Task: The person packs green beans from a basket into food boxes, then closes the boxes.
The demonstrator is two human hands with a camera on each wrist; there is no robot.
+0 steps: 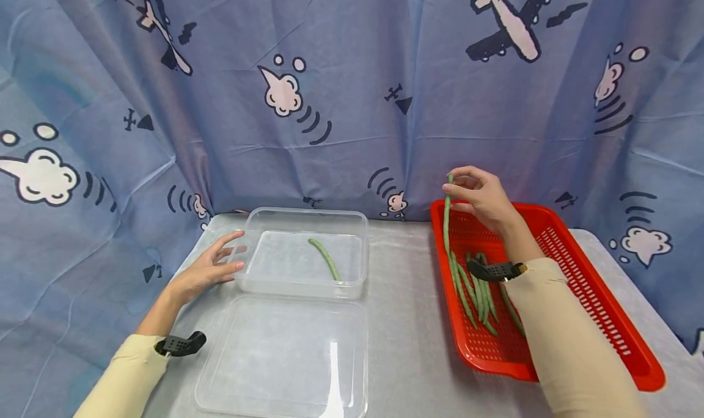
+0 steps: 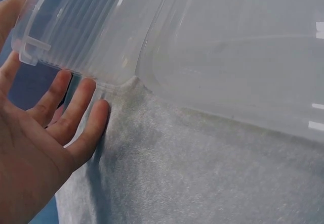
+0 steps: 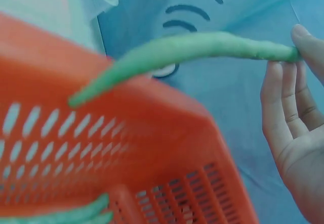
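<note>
Between thumb and fingertips, my right hand [image 1: 477, 197] pinches one end of a green bean [image 3: 202, 48]. The bean hangs over the left rim of a red slotted basket [image 1: 591, 296]. Several more green beans [image 1: 480, 293] lie inside that basket, partly hidden by the right forearm. At the left, my left hand [image 1: 206, 271] rests its spread fingers against the side of a clear plastic container [image 1: 286, 288]. In the left wrist view the thumb and fingers [image 2: 81, 95] touch the container's end wall. One green bean [image 1: 326, 259] lies in the container.
In front of the container lies its clear lid [image 1: 286, 351], flat on the grey cloth-covered table [image 1: 404, 320]. A blue curtain [image 1: 341, 88] with printed airplanes hangs behind the table and along the left side.
</note>
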